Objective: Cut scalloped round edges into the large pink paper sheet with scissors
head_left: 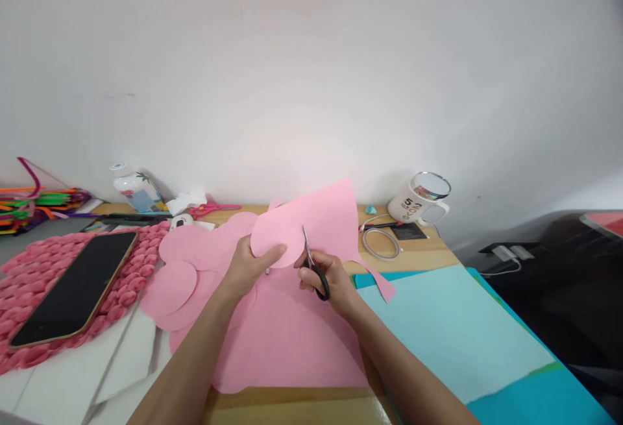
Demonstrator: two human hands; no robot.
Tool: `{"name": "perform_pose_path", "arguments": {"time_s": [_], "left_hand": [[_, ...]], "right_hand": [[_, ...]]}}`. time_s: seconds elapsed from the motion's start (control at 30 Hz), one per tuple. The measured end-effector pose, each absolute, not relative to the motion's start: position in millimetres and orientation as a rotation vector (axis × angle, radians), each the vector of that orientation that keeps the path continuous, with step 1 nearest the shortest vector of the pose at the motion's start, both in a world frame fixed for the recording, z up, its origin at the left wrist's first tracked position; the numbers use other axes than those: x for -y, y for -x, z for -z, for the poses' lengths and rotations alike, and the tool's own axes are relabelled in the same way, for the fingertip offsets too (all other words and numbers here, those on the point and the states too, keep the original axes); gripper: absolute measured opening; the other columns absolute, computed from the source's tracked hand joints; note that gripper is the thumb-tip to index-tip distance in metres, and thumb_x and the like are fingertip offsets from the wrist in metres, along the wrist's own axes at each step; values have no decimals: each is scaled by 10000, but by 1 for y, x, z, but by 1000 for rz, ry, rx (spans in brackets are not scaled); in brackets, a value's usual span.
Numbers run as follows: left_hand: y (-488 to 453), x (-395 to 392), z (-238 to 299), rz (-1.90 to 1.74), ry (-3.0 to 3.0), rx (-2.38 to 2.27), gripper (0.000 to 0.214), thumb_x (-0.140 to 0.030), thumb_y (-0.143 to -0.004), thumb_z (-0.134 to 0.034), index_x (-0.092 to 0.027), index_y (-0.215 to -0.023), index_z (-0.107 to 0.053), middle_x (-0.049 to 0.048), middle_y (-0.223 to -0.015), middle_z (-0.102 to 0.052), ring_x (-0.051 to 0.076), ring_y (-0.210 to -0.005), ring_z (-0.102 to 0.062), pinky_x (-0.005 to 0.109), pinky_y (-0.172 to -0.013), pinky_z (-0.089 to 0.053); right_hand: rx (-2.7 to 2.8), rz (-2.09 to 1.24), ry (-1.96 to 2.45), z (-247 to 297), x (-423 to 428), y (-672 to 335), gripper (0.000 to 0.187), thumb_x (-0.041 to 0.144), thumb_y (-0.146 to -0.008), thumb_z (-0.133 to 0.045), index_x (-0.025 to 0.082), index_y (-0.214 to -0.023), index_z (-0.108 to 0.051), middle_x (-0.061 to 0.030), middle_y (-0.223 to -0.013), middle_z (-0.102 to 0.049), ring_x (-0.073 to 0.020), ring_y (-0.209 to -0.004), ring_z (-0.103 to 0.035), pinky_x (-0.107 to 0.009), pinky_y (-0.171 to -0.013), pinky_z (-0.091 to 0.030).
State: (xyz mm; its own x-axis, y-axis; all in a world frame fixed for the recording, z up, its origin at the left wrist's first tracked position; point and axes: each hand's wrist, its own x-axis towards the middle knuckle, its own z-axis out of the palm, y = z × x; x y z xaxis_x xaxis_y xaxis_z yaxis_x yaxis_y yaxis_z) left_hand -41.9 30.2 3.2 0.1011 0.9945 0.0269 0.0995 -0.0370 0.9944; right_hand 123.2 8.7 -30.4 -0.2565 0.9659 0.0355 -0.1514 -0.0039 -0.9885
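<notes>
My left hand (253, 264) is closed on a pink sheet of paper (331, 211), thumb on top of a rounded part (277, 237) at its left end. Scissors (318, 276) with black handles are in my right hand (327, 279), fingers in the loops. Their blades point away from me and lie at the right edge of the rounded part. Several pink paper circles (170, 285) overlap to the left of my left hand. Beneath both hands lies another large pink sheet (296, 347). A narrow pink strip (382, 285) hangs to the right.
At left, a phone (78, 285) rests on a pink ruffled mat (141, 276). Behind it are a bottle (136, 188), pink scissors (214, 207) and pipe cleaners (48, 201). A mug (413, 201) and coiled cable (382, 244) stand back right, beyond light blue sheets (452, 327).
</notes>
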Motion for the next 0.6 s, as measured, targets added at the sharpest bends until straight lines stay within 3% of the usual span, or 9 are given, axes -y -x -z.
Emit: {"name": "perform_pose_path", "arguments": {"time_s": [0.3,0.6], "left_hand": [[39,-33,-2,-1161,-1337,-1228,248,-366,-683,-634,-121,-659,-607,-1,-544,-566,129,-525,-523,224,-469,-423],[31,-29,-5,-1086,-1308,-1333,297,-368,-657,-680,-134,-839,-666,64,-824,-715,211,-758,-650,262,-600,-520]], "right_hand": [[1281,-1456,967,28,-8,-121,200,356,-688,-644,172,-697,-567,67,-452,-454,-92,-416,-444,-230,-437,-356],[1289,-1465,1000,28,-11,-122,286,408,-642,-692,168,-698,-549,47,-526,-476,-92,-478,-427,-222,-458,-342]]}}
